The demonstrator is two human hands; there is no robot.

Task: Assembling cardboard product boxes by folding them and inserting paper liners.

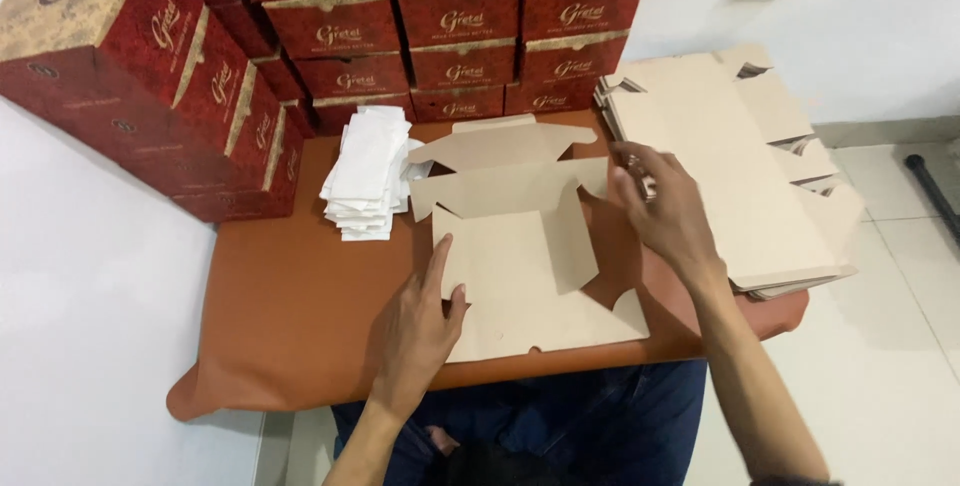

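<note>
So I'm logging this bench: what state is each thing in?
Cardboard blank: unfolded, flaps partly raised.
Left hand: pressing blank's left edge.
Right hand: on its right flap.
Blank stack: flat.
White sheets: piled.
Red boxes: closed, stacked.

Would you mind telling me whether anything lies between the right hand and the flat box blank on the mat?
Nothing visible does. The right hand already rests at the right edge of the blank, its fingers on the cardboard, and the left hand presses the blank's left side. The blank stack lies to the right.
</note>
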